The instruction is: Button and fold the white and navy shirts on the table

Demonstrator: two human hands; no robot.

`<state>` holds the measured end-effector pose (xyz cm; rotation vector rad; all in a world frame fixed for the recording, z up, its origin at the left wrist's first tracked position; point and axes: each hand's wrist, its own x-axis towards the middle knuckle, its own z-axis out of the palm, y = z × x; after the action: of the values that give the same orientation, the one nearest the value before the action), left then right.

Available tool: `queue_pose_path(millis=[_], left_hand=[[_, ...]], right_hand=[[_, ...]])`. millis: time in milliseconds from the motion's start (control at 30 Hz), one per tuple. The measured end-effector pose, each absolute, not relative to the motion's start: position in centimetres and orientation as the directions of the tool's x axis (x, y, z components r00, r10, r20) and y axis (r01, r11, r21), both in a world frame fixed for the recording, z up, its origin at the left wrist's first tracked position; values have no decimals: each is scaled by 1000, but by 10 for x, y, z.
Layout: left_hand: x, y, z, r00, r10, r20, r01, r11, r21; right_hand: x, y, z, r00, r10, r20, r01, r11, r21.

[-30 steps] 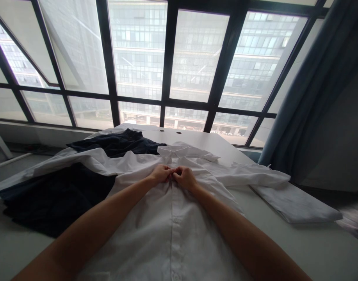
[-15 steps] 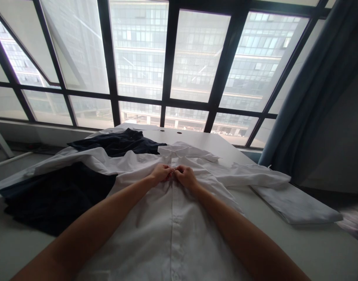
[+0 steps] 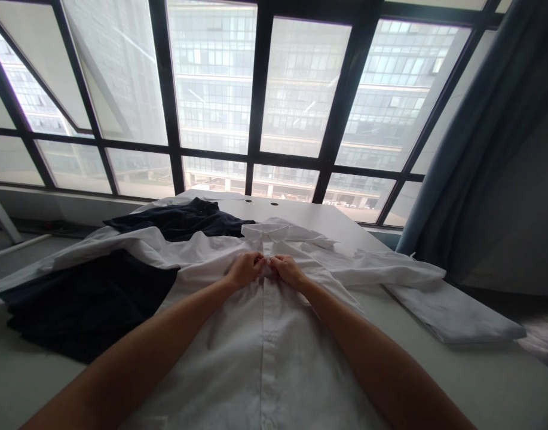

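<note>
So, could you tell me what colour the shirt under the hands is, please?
Plain white; the shirt shows best in the head view.

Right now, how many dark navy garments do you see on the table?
2: one dark garment lies beyond the white shirt, and another dark garment lies to its left, nearer you. The shirt overlaps both, so they may join, or more may hide, beneath it.

The left forearm point(image 3: 139, 352) and right forearm point(image 3: 367, 352) are bare, long and smooth, running in from the near edge of the view and narrowing evenly to slim wrists. The left hand point(image 3: 245, 270) and right hand point(image 3: 288, 272) are bare too, with slender fingers point(image 3: 256, 260); the fingernails are too small to make out.
</note>
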<state>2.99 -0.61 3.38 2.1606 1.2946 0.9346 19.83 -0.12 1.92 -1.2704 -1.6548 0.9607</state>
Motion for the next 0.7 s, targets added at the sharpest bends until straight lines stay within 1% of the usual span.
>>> queue_pose_path(millis=[67, 100, 167, 233, 300, 333, 367, 400, 467, 500, 567, 633, 667, 700], left_hand=[[29, -10, 34, 322, 858, 399, 721, -496, 484], [29, -11, 34, 331, 846, 418, 772, -498, 396], [27, -12, 33, 360, 834, 418, 834, -488, 257], [26, -10, 31, 388, 838, 384, 863, -477, 166], [23, -8, 29, 380, 864, 330, 892, -437, 115], [22, -6, 28, 365, 878, 311, 907, -411, 96], [21, -5, 28, 346, 888, 302, 920, -384, 78], [20, -3, 28, 324, 896, 302, 932, -358, 62], [13, 2, 32, 275, 906, 323, 952, -304, 43], [8, 6, 35, 243, 910, 337, 960, -274, 49], [-8, 17, 43, 158, 928, 339, 972, -206, 113], [-30, 32, 53, 86, 959, 271, 966, -146, 211], [-42, 40, 57, 90, 975, 205, 961, -139, 239], [-53, 48, 60, 112, 980, 165, 960, -149, 236]], right_hand=[[197, -5, 21, -148, 970, 191, 440, 237, -866], [196, -7, 22, -132, 964, 232, 506, 267, -820], [195, -13, 25, -94, 932, 349, 661, 321, -678], [196, -18, 28, -113, 881, 460, 806, 352, -476], [202, -20, 31, -144, 842, 519, 902, 328, -281], [207, -19, 31, -135, 840, 526, 932, 288, -221], [213, -17, 31, -108, 851, 513, 953, 235, -191], [219, -14, 30, -65, 874, 481, 967, 175, -187], [236, -6, 28, 23, 932, 362, 973, 63, -222], [245, -1, 26, 54, 955, 292, 969, 20, -246], [264, 7, 24, 112, 976, 189, 954, -51, -297], [283, 15, 24, 164, 977, 139, 935, -109, -337], [292, 18, 25, 179, 975, 129, 932, -126, -341], [301, 22, 26, 187, 974, 127, 935, -136, -327]])
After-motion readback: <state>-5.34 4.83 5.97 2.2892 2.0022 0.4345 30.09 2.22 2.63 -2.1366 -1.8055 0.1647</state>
